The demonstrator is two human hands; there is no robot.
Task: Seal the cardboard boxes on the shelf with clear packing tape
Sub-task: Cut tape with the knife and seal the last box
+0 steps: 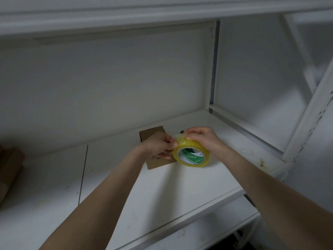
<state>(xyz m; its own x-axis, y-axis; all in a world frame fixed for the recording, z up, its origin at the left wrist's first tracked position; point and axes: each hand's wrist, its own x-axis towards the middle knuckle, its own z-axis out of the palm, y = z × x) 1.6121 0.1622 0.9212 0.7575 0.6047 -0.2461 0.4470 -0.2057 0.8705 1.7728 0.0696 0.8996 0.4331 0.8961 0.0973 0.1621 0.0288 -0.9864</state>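
Glossy clear-yellow plastic tape roll (pixel 191 153), matt brown cardboard box (pixel 153 135), smooth white painted shelf (pixel 162 192).

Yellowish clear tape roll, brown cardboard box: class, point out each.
Yellowish clear tape roll (pixel 189 143): head view, outer tape band.
Brown cardboard box (pixel 150 135): head view, far top face.

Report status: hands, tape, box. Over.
Right hand grips tape roll, left hand pinches its end. Cardboard box flat on shelf, partly behind hands. Nothing blocking it.
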